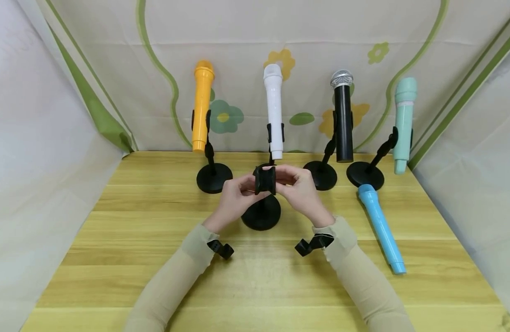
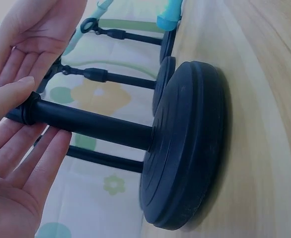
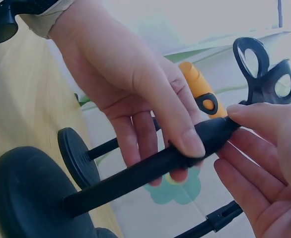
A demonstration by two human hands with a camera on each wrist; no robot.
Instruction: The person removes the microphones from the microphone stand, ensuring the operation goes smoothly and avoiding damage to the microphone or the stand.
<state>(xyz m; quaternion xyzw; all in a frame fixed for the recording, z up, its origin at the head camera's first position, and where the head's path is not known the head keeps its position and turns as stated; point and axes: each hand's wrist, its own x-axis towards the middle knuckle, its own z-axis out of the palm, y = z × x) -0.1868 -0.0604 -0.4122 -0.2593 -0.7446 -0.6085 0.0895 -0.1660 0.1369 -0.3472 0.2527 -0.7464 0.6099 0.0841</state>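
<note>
A black desktop microphone stand (image 1: 261, 214) stands in front of me, its round base on the table. My left hand (image 1: 234, 200) grips the collar of its pole, thumb across the front, as the right wrist view shows. With thumb and fingers, my right hand (image 1: 300, 189) pinches the neck higher up, just under the microphone clip (image 3: 272, 82). No microphone sits in this clip. In the left wrist view, the pole (image 2: 96, 124) runs from the fingers to the base. A blue microphone (image 1: 381, 228) lies on the table to the right of my right hand.
Behind stand several black stands holding microphones: orange (image 1: 203, 106), white (image 1: 274, 110), black with a silver head (image 1: 343, 117), and mint green (image 1: 404, 124). The wooden table (image 1: 126, 249) ends at a flowered curtain (image 1: 238, 27), with pale cloth on both sides.
</note>
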